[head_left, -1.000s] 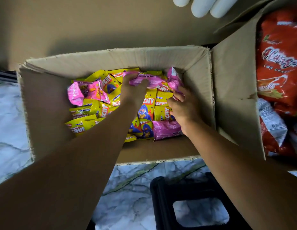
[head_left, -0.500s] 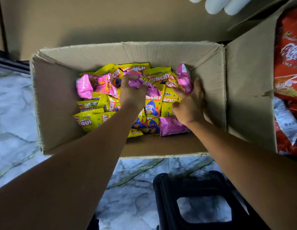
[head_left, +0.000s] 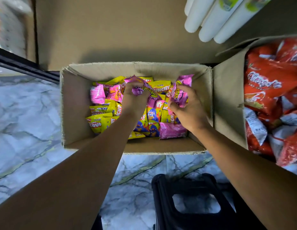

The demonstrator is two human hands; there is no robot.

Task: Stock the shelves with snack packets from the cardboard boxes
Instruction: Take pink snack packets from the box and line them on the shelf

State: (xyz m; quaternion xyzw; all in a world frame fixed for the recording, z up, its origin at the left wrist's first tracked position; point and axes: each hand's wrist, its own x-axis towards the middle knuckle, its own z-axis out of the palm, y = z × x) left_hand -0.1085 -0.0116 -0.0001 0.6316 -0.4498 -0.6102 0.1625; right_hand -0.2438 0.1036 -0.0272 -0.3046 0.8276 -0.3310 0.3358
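Both hands were down inside the open cardboard box [head_left: 74, 100], apart from each other and each full. The left hand [head_left: 135, 100] had bunched a pink packet [head_left: 152, 97] near the middle of the box. The right hand [head_left: 191, 112] gripped a second pink packet [head_left: 179, 95] close to the right wall. Beneath them the yellow packets [head_left: 101, 123] and a few more pink ones lay loosely heaped on the bottom of the box. A neighbouring box [head_left: 227, 100] of red packets [head_left: 267, 83] stood against the right wall, and a black stool [head_left: 162, 196] sat on the marble floor [head_left: 28, 113] just in front.

Slipping looked the likeliest trouble. Each packet was caught by crumpled film rather than round its body, and slick, air-filled film could slide out during a lift over the wall, dropping back or onto the floor. Squeezing harder to prevent that could crush the snacks or burst a seal. Neighbouring packets might also be dragged up and spilled. No shelf was plainly in view, so carrying probably meant turning with both hands occupied, and the stool stood near enough to catch a foot.
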